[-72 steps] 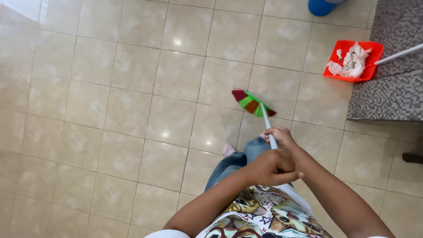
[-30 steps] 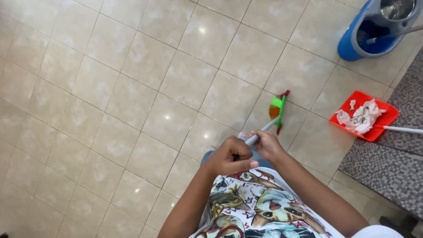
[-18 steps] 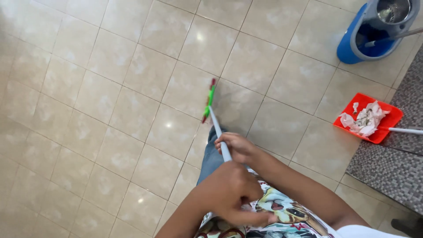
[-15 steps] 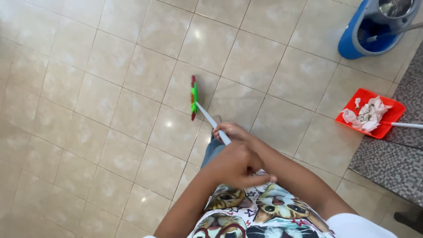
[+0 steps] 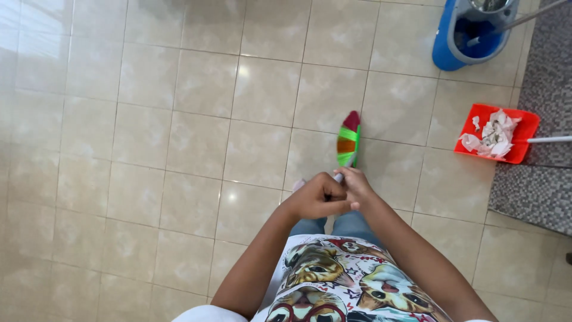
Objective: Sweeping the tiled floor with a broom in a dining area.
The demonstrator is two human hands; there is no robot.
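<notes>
Two hands clenched on one broom handle.
Left hand (image 5: 319,197) and right hand (image 5: 356,182) grip the broom (image 5: 348,143), its coloured bristles on the tiled floor (image 5: 179,149) ahead.

The hands meet at mid-frame, just right of centre: the left hand (image 5: 316,197) touching the right hand (image 5: 356,182). The broom (image 5: 348,142) stands on the floor (image 5: 149,149) just above them. At upper right sits the bucket (image 5: 471,36); below it the dustpan (image 5: 494,134), paper (image 5: 493,132) in it, beside the mat (image 5: 545,107) at the right edge.
</notes>
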